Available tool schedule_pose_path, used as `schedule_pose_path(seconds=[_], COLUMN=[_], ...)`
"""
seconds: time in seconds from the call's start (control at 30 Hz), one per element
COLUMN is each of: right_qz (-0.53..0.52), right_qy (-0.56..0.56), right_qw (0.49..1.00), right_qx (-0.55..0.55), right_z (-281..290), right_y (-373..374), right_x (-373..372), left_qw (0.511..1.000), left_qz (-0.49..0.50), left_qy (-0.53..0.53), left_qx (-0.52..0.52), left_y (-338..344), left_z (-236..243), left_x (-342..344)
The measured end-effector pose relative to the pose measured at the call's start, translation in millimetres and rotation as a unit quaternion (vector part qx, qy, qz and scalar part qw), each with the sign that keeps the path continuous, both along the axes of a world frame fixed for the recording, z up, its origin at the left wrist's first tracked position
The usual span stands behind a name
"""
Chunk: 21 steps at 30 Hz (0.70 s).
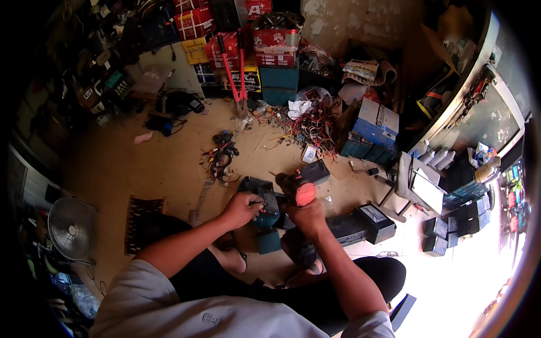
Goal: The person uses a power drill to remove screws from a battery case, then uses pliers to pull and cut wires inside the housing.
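Observation:
My right hand (307, 218) is wrapped around the grip of a red and black cordless drill (305, 193), whose dark front end points to the left. Left of it, my left hand (241, 209) has its fingers pinched together at the top of a dark teal battery (257, 184). Something small and dark shows at those fingertips, too small to name. A reddish spot sits on the battery close to the fingers. The drill is held just right of this battery, apart from my left hand.
A black battery (315, 172) stands beyond the drill. Nearer right lies a long black case (342, 230) by another battery (376, 222). Tangled wires (310, 128) and red-handled bolt cutters (241, 84) are farther off. A fan (72, 228) stands left, a small folding chair (407, 183) right.

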State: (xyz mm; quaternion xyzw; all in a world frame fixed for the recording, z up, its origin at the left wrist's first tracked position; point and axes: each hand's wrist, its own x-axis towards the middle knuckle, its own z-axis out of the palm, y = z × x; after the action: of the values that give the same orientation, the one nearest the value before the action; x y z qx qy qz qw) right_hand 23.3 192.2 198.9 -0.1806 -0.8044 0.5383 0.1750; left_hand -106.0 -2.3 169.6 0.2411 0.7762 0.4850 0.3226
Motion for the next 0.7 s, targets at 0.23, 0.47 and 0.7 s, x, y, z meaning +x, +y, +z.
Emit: schedule_pose_path(seconds=[0.23, 0.47, 0.7], right_qz=[0.019, 0.096, 0.15], right_qy=[-0.086, -0.001, -0.021], right_qw=[0.972, 0.992, 0.988], right_qx=[-0.218, -0.083, -0.031], right_z=[-58.6, -64.0, -49.0], right_y=[-30.0, -24.4, -34.9], right_x=[-15.0, -24.3, -27.8], left_qw=[0.998, 0.995, 0.99], left_qz=[0.024, 0.045, 0.073], left_qy=[-0.014, -0.029, -0.102], left_qx=[0.049, 0.085, 0.071], left_y=[9.8, 2.7, -4.8], left_z=[-22.8, -28.0, -42.9], left_x=[11.8, 5.2, 3.8])
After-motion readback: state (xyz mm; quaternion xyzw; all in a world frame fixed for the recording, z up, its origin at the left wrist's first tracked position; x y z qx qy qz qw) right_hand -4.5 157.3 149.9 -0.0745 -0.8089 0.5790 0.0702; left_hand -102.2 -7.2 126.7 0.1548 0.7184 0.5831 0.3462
